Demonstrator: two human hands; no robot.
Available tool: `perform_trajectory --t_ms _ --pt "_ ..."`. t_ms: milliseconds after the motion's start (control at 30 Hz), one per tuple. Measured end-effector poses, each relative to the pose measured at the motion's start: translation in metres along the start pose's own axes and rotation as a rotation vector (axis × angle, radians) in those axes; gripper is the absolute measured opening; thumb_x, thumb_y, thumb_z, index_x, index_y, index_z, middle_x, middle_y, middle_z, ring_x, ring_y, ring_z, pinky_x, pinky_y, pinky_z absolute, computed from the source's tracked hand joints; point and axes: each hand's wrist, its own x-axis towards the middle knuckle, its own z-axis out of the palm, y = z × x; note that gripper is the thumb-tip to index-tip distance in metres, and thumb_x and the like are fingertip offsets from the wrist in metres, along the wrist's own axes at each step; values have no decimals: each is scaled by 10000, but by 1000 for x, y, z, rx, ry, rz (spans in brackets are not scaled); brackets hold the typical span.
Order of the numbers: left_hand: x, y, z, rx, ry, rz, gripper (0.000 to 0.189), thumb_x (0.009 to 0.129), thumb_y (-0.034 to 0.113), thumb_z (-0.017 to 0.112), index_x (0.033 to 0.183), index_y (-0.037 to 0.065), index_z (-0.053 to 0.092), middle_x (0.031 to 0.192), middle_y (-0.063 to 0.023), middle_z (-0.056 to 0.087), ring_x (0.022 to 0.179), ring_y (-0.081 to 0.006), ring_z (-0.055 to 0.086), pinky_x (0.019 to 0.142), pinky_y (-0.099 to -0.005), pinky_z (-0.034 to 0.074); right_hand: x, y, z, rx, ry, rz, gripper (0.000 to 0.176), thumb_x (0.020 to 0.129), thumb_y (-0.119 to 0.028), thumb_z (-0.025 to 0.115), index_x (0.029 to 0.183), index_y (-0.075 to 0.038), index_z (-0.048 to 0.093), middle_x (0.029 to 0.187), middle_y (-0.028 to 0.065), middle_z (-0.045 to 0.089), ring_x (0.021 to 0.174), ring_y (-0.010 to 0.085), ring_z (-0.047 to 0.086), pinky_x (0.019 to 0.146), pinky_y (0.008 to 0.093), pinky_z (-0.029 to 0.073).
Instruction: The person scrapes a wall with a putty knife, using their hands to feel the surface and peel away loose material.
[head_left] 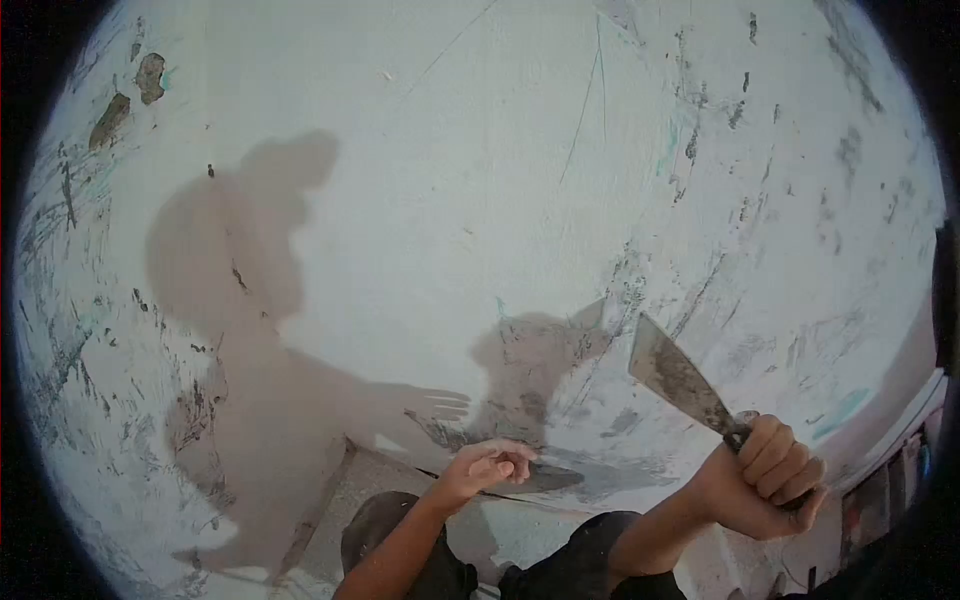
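My right hand [765,480] is closed around the handle of a putty knife [680,382]. Its wide, stained metal blade points up and to the left in front of the wall [420,250]. Low in the middle, my left hand [492,465] is held out near the foot of the wall, its fingers loosely bent with nothing showing in them. Its shadow on the wall has fingers slightly apart. Just right of that hand lies a dark grey patch [555,479]. Scratches, dark scrapes and green traces mark the pale wall surface around the blade.
Two chipped spots [110,120] expose rough material at the upper left of the wall. My shadow [230,260] falls across its left side. Below are my knees in dark trousers [585,550] and the pale floor [345,510]. Various objects [880,500] stand at the lower right edge.
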Motion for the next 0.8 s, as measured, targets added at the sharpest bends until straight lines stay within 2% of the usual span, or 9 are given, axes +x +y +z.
perform_trajectory --t_ms 200,233,300,367,433,467,600,667,800 --pt "0 -2 7 -4 -27 -20 300 964 141 560 1207 -34 583 964 -83 609 883 -168 549 838 -350 454 -13 24 10 -205 250 -159 483 958 -353 385 529 -169 263 385 -38 278 343 73 238 404 256 306" --pt "2 -3 7 -17 -25 0 303 961 140 564 1207 -37 581 977 -90 612 890 -170 552 841 -348 456 -13 28 8 -201 238 -161 483 958 -353 385 529 -169 263 385 -38 278 343 73 238 404 256 306" --pt "3 -4 8 -33 -20 21 306 959 140 567 1206 -41 580 991 -97 614 897 -172 556 844 -347 457 -16 32 5 -267 -119 -97 483 958 -368 377 534 -173 251 390 -36 273 346 87 244 399 275 314" --pt "4 -2 9 4 -31 -24 309 953 132 577 1201 -51 578 1015 -107 619 912 -177 561 847 -345 459 -14 24 13 -290 -79 -129 481 954 -383 370 536 -176 257 392 -29 288 354 94 269 400 265 315" --pt "2 0 11 16 -15 -51 314 952 134 580 1202 -54 577 1010 -106 620 911 -175 560 849 -346 458 -11 16 17 38 -25 -112 418 887 -334 477 549 -184 284 395 -48 204 357 71 175 418 258 185" --pt "4 1 11 36 -3 -67 319 950 136 583 1203 -58 576 1006 -104 621 911 -174 560 851 -347 457 -13 15 16 -54 70 -158 407 886 -330 462 551 -182 285 401 -49 212 363 66 176 418 261 179" --pt "4 -2 10 33 -12 -55 336 956 161 586 1211 -55 574 1003 -100 624 909 -170 561 847 -343 460 -16 33 2 -237 88 -179 463 929 -381 391 529 -171 289 386 -22 270 344 113 280 374 245 269" --pt "7 0 11 71 -15 -60 350 962 186 581 1217 -54 572 994 -97 624 902 -161 560 842 -334 460 -15 33 -3 -160 -107 -49 442 910 -382 413 540 -157 322 412 -19 273 358 112 278 389 255 261" --pt "13 -17 -1 147 -12 -124 351 968 191 575 1217 -55 569 998 -90 625 909 -160 567 846 -322 465 -17 32 -3 -201 -198 -54 426 898 -387 427 562 -134 355 438 -26 263 370 114 248 415 268 279"
